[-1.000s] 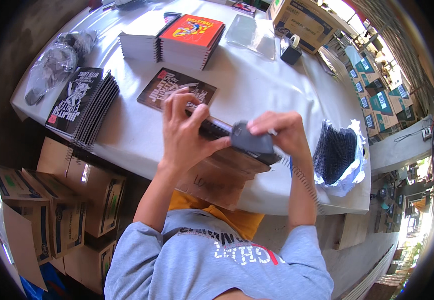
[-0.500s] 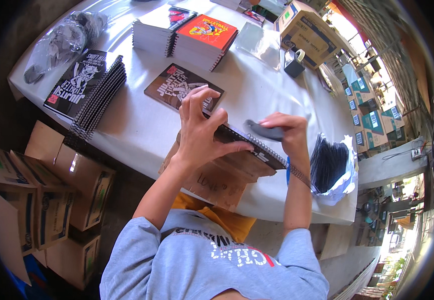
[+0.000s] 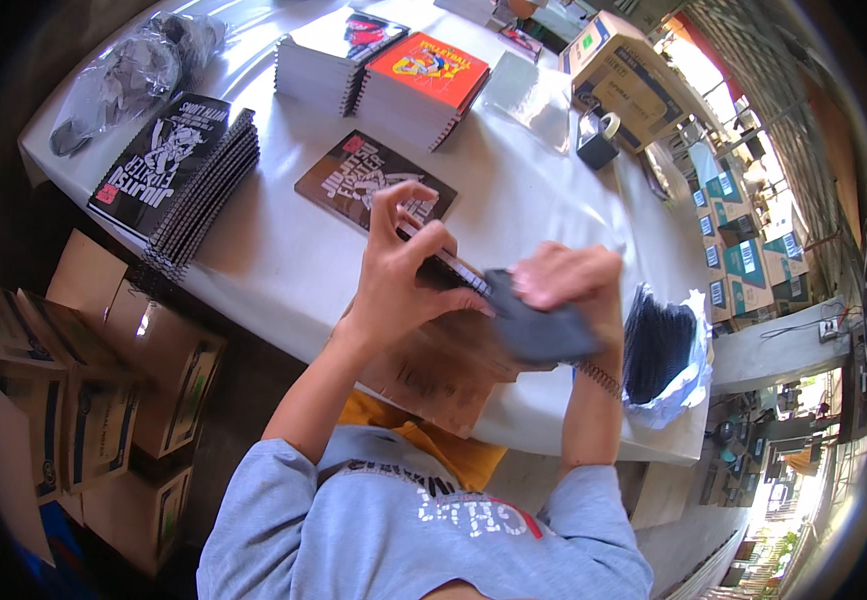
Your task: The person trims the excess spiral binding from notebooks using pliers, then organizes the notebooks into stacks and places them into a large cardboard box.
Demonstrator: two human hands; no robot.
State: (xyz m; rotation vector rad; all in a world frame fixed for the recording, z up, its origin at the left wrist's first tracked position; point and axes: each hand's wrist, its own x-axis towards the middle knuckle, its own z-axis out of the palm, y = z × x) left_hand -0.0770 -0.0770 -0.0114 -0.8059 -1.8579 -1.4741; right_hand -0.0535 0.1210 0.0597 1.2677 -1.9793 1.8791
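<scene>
My left hand [image 3: 391, 275] is closed on a notebook [image 3: 451, 262], its thumb on the near side and fingers over the far side. The notebook stands on edge, tilted, with holes along its upper edge. My right hand [image 3: 566, 274], blurred by motion, grips a dark grey flat pad [image 3: 544, 325] against that edge. What the pad is made of I cannot tell. A dark wire coil [image 3: 599, 378] sticks out past the notebook's right end, by my right wrist. Brown cardboard [image 3: 434, 375] lies under the notebook. Beyond my left hand lies a flat dark notebook [image 3: 354, 175] with a printed cover.
Spiral notebooks [image 3: 169, 160] are stacked at the left, beside a clear plastic bag [image 3: 134, 75]. Farther back stand thick notebook stacks [image 3: 429, 70], a tape dispenser [image 3: 596, 140] and a carton [image 3: 629, 85]. Dark coils [image 3: 659, 345] fill a white wrapper at right. Cartons [image 3: 94, 390] stand below left.
My right hand has swung the grey pad down and left onto the notebook's coil edge, its flat side now showing. My left hand keeps its hold.
</scene>
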